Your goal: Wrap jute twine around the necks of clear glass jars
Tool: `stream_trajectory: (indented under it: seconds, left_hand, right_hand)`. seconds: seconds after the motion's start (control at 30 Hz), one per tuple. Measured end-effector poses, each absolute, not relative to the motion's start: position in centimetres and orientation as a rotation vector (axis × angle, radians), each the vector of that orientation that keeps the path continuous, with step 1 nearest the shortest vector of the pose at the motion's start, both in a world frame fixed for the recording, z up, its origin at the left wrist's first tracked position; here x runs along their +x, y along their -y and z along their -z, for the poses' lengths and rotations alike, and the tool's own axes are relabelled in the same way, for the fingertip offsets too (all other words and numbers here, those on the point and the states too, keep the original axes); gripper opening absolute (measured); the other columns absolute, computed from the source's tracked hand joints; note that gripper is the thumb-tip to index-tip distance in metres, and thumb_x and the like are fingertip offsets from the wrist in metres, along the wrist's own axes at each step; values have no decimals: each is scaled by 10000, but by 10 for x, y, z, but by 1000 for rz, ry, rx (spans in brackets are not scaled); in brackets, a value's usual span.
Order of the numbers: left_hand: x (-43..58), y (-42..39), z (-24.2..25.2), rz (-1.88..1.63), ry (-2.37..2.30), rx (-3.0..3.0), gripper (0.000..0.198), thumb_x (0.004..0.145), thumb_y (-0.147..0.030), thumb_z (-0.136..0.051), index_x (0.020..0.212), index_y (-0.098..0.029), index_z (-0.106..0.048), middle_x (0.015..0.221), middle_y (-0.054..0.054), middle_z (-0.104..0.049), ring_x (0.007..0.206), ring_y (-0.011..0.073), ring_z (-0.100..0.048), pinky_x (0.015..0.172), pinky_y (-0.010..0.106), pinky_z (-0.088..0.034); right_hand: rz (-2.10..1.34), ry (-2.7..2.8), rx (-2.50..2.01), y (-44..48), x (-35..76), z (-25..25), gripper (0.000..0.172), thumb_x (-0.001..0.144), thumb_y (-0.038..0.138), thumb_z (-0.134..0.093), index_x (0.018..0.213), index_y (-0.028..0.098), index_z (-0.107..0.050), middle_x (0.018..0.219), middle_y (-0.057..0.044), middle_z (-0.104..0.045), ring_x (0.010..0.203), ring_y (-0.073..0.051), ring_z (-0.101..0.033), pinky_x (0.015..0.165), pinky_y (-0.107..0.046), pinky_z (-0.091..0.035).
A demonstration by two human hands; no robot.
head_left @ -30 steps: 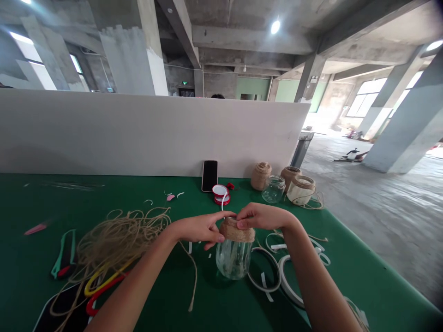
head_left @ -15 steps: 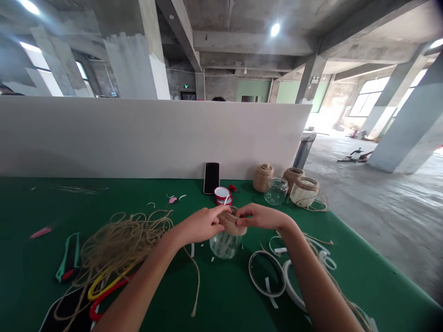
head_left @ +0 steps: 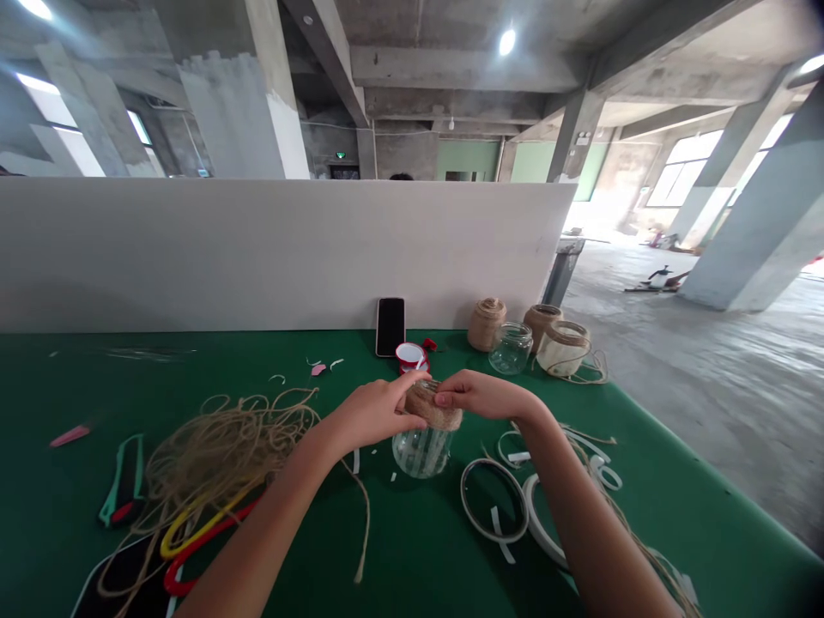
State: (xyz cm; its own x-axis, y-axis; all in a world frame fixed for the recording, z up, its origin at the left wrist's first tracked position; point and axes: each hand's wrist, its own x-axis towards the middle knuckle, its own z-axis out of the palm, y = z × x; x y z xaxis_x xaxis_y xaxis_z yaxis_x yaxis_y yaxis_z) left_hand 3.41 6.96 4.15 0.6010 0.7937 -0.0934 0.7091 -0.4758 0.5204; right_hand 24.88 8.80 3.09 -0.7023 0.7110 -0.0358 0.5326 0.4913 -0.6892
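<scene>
A clear glass jar (head_left: pixel 421 453) stands on the green table in front of me, its neck and shoulder wrapped in brown twine (head_left: pixel 439 415). My left hand (head_left: pixel 379 407) grips the wrapped neck from the left, thumb below and fingers on the top edge. From the right, my right hand (head_left: pixel 473 395) pinches the twine near the rim with its fingertips. A loose twine end (head_left: pixel 366 524) lies on the table left of the jar.
Tangled twine (head_left: pixel 225 446), a green cutter (head_left: pixel 122 481) and yellow-red handles (head_left: pixel 180 549) lie left. Tape rings (head_left: pixel 494 538) lie right. Behind stand a phone (head_left: pixel 390 326), red tape rolls (head_left: pixel 410 354), a wrapped jar (head_left: pixel 487 324) and a bare jar (head_left: pixel 511 348).
My left hand has opened wider around the twine-wrapped neck, and my right fingertips have moved slightly up and left toward the rim. The view has shifted slightly.
</scene>
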Motion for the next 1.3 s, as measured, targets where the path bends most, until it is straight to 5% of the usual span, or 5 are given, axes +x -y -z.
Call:
stream_trajectory:
  seconds: [0.53,0.83,1.3]
  left_hand:
    - [25,-91,-21,-378,-1075,2295,551,794,-457,-545,1299,-260,-446,640,-38,-381,568,116,-354,544,204,-264]
    - [36,-81,-22,-343,-1044,2262,586,797,-438,-540,1325,-248,-371,622,-46,-332,548,114,-344,521,213,-244]
    - [27,-91,-18,-354,-1011,2214,591,814,-399,-530,1350,-267,-320,617,-66,-329,548,108,-347,526,212,-253]
  right_hand:
    - [-1157,2518,-991,-90,264,-31,413,877,490,-394,642,155,-448,616,43,-320,573,-87,-299,531,-222,-258]
    - [-900,2463,-1299,-81,244,-40,449,886,515,-338,716,160,-553,631,9,-451,591,-110,-387,529,-232,-268]
    - [-1149,2445,-1043,-86,252,-32,404,890,485,-370,669,155,-443,621,41,-314,569,-89,-297,516,-224,-262]
